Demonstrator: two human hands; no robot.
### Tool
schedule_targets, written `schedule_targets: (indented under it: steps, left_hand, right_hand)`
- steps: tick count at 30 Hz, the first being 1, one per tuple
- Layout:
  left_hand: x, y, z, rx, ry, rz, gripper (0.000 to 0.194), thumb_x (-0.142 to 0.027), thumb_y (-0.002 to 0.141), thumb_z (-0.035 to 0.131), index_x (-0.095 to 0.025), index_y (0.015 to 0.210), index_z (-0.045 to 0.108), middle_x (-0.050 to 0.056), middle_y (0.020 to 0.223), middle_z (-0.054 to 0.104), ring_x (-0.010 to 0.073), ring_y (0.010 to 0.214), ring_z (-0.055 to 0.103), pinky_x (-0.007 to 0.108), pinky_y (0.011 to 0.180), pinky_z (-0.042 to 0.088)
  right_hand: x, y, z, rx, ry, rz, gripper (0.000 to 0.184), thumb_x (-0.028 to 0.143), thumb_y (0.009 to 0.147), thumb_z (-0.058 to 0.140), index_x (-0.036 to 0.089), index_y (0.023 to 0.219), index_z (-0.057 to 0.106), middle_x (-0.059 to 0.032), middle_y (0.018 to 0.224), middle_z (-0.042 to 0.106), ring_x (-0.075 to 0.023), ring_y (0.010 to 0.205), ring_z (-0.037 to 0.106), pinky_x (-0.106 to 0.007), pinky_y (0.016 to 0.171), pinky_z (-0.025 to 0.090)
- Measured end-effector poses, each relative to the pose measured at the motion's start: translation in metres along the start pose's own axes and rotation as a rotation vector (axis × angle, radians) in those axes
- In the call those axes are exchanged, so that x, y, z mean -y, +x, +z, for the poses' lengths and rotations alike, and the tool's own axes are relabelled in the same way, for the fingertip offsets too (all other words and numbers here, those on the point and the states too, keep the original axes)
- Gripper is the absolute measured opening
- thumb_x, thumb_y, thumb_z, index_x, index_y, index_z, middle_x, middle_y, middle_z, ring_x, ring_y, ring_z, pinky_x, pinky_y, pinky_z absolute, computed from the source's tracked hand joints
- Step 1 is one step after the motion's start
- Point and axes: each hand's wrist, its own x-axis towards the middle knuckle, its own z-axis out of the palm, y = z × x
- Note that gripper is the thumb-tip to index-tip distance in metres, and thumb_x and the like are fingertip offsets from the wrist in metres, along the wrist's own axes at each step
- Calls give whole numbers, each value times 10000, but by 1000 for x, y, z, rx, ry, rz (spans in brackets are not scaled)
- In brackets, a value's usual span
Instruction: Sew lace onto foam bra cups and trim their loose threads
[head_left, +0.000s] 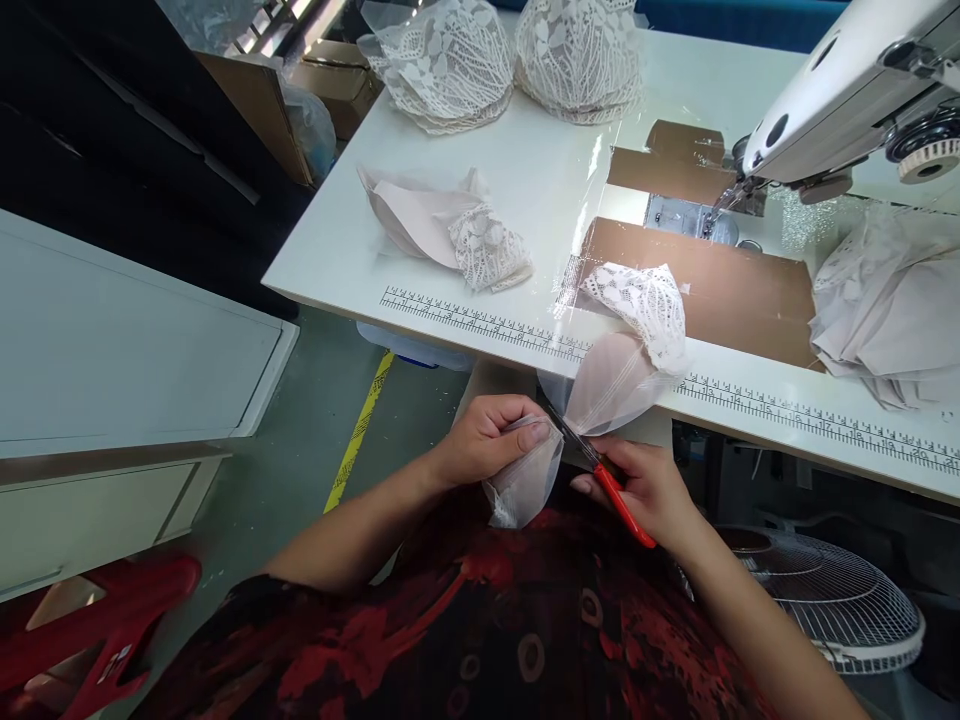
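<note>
My left hand (499, 440) pinches a sheer, pale mesh fabric piece (529, 485) in front of my body. In my right hand (645, 485) is a pair of red-handled scissors (619, 505), their dark blades pointing up and left beside the mesh. Just beyond the blades, a second sheer fabric panel (615, 380) droops over the table's front edge. It runs up to a white lace piece (645, 305) lying on the table. Whether the blades touch the fabric I cannot tell.
A sewing machine (847, 100) stands at the right of the white table (315, 250). Lace cup stacks (450, 65) lie at the back, a lace-and-fabric piece (450, 230) at the left, and a fabric pile (892, 300) at the right. A fan (825, 590) stands below.
</note>
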Motion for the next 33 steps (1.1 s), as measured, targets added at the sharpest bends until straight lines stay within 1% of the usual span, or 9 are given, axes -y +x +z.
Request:
schedule_targets:
  steps: [5, 10, 16, 20, 22, 25, 28, 30, 33]
  left_hand:
    - [7, 0, -13, 68, 60, -23, 325, -423, 850, 660, -102, 853, 713, 96, 827, 705, 160, 731, 634, 253, 677, 506]
    - [1, 11, -11, 130, 52, 69, 245, -371, 864, 660, -143, 867, 749, 124, 1022, 709, 249, 1139, 601, 345, 976, 470]
    - [-1, 25, 29, 6, 65, 182, 257, -353, 903, 605, -125, 936, 719, 111, 952, 715, 195, 890, 666, 302, 828, 522]
    - [4, 18, 40, 170, 315, 391, 232, -292, 926, 546, -128, 928, 711, 103, 866, 716, 174, 807, 662, 263, 778, 508]
    - [-3, 10, 34, 371, 397, 391, 241, -253, 945, 496, -137, 938, 707, 96, 838, 717, 164, 775, 659, 245, 752, 499]
    - [-25, -2, 19, 600, 381, 374, 233, -190, 943, 482, -160, 998, 706, 100, 869, 724, 169, 817, 671, 237, 772, 509]
    - [-46, -6, 9, 452, 390, 493, 203, -183, 892, 568, -196, 1022, 724, 130, 1073, 693, 210, 962, 655, 290, 862, 521]
    - [-51, -3, 9, 356, 476, 563, 171, -205, 868, 606, -210, 976, 739, 143, 1299, 594, 268, 1143, 587, 379, 994, 471]
    - [-48, 6, 15, 418, 578, 526, 176, -201, 890, 576, -199, 972, 732, 147, 1421, 498, 300, 1242, 523, 474, 1126, 319]
  right_hand:
    - [-9, -11, 2, -128, 155, -21, 320, 429, 851, 642, 190, 1063, 655, 11, 679, 599, -131, 563, 528, -239, 548, 443]
    - [-20, -23, 15, -290, 300, -21, 442, 513, 836, 641, 234, 1173, 572, -6, 790, 610, -160, 643, 554, -287, 619, 472]
    - [-2, -14, 27, -568, 393, 106, 389, 521, 841, 618, 230, 1083, 529, -32, 850, 620, -192, 744, 596, -320, 701, 511]
    - [7, -14, 13, -684, 245, 183, 230, 387, 834, 639, 228, 987, 575, -19, 826, 627, -178, 717, 583, -298, 669, 497]
    - [7, -18, -1, -595, 148, 151, 184, 328, 811, 652, 231, 960, 605, -10, 795, 629, -169, 683, 572, -290, 644, 493]
    - [11, -24, -28, -278, 64, 49, 219, 253, 809, 639, 237, 1027, 652, -40, 914, 683, -182, 749, 616, -299, 696, 515]
    - [22, -24, -50, -3, 95, -90, 318, 219, 848, 600, 249, 1162, 638, -64, 1052, 701, -196, 857, 666, -291, 764, 525]
    - [29, -21, -58, 90, 97, -154, 382, 226, 861, 603, 269, 1240, 605, -68, 1125, 695, -209, 941, 677, -291, 822, 523]
    - [31, -19, -58, 96, 84, -157, 459, 269, 859, 631, 289, 1312, 559, -74, 1175, 683, -233, 1020, 668, -315, 874, 522]
